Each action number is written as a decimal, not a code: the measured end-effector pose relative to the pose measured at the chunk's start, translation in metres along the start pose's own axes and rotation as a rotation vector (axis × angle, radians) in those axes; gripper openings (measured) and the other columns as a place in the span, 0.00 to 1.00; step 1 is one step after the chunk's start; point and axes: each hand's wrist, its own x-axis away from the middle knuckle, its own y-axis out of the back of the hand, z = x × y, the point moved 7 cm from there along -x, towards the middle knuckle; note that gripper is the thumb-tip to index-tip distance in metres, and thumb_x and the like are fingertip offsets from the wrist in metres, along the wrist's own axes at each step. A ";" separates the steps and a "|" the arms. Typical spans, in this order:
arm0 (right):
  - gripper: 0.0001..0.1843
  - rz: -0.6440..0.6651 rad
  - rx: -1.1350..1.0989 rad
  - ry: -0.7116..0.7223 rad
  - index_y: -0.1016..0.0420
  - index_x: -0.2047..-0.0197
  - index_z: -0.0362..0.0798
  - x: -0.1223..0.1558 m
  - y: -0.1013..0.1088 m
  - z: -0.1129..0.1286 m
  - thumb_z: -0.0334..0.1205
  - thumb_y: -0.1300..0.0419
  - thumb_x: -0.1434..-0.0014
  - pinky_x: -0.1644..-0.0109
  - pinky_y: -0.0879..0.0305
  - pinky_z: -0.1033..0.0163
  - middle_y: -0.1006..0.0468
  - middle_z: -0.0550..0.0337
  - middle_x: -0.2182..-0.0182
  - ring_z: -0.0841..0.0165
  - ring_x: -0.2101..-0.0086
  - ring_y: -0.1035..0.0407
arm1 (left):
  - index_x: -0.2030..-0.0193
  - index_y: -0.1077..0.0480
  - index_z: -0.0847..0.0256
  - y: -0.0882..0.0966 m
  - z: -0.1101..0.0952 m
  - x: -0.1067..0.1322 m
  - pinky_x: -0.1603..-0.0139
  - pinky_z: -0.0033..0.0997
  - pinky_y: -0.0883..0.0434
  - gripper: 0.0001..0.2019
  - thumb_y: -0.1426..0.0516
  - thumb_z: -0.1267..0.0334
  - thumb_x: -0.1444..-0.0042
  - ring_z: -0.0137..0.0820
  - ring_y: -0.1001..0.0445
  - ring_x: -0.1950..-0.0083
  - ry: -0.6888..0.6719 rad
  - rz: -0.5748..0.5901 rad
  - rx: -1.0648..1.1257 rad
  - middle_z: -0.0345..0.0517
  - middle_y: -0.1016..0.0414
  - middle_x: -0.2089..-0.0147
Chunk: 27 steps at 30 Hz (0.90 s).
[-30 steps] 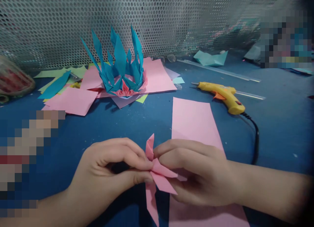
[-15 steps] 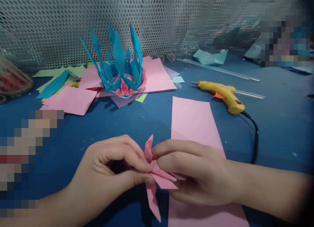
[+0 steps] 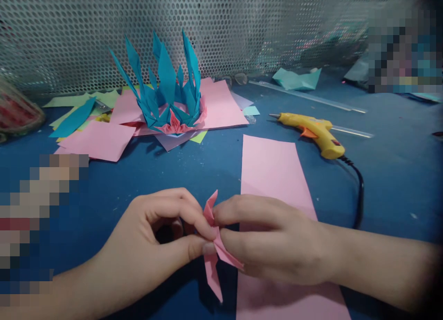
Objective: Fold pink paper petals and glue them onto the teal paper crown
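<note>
A folded paper piece [image 3: 212, 271] sat between the person's left hand [image 3: 143, 244], at 9 o'clock, and right hand [image 3: 277, 246], at 3 o'clock, above the table [image 3: 166, 172]. A paper sheet [image 3: 270, 165] lay on the table below the right hand, reaching toward 1 o'clock. Farther out, a glue gun [image 3: 311, 127] rested between 1 and 2 o'clock. A paper crown [image 3: 168, 77] stood on other sheets [image 3: 224, 105] at 11 o'clock, with loose papers [image 3: 98, 142] at 10 o'clock and a mesh panel [image 3: 86, 15] behind, at 12 o'clock.

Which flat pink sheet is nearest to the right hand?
The sheet partly hidden by the right hand; the others lie farther back, beside or under the crown.
</note>
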 end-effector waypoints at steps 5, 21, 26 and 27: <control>0.15 -0.020 0.013 0.017 0.21 0.64 0.43 0.001 0.000 0.003 0.31 0.48 0.30 0.58 0.25 0.67 0.20 0.51 0.67 0.68 0.66 0.25 | 0.76 0.18 0.50 0.000 0.001 0.002 0.74 0.24 0.29 0.07 0.31 0.69 0.55 0.28 0.25 0.73 -0.029 0.018 -0.026 0.37 0.23 0.72; 0.10 -0.037 -0.134 -0.057 0.27 0.68 0.46 0.002 -0.003 0.000 0.33 0.45 0.35 0.60 0.24 0.65 0.24 0.50 0.68 0.66 0.65 0.25 | 0.73 0.18 0.49 0.000 0.002 0.004 0.73 0.21 0.31 0.06 0.30 0.67 0.52 0.25 0.27 0.73 -0.094 -0.005 -0.030 0.35 0.24 0.72; 0.12 0.015 -0.140 -0.064 0.29 0.70 0.45 0.000 -0.005 -0.003 0.30 0.47 0.35 0.61 0.26 0.66 0.25 0.48 0.69 0.67 0.68 0.28 | 0.76 0.20 0.53 -0.002 0.002 0.000 0.74 0.24 0.31 0.05 0.32 0.68 0.53 0.28 0.26 0.73 -0.035 -0.013 -0.092 0.38 0.24 0.73; 0.12 0.011 -0.150 -0.074 0.29 0.70 0.45 -0.001 -0.005 -0.004 0.29 0.47 0.35 0.62 0.27 0.67 0.25 0.48 0.69 0.68 0.69 0.29 | 0.76 0.20 0.54 -0.003 0.002 -0.002 0.74 0.24 0.31 0.05 0.33 0.67 0.53 0.28 0.27 0.73 -0.020 -0.010 -0.104 0.38 0.25 0.73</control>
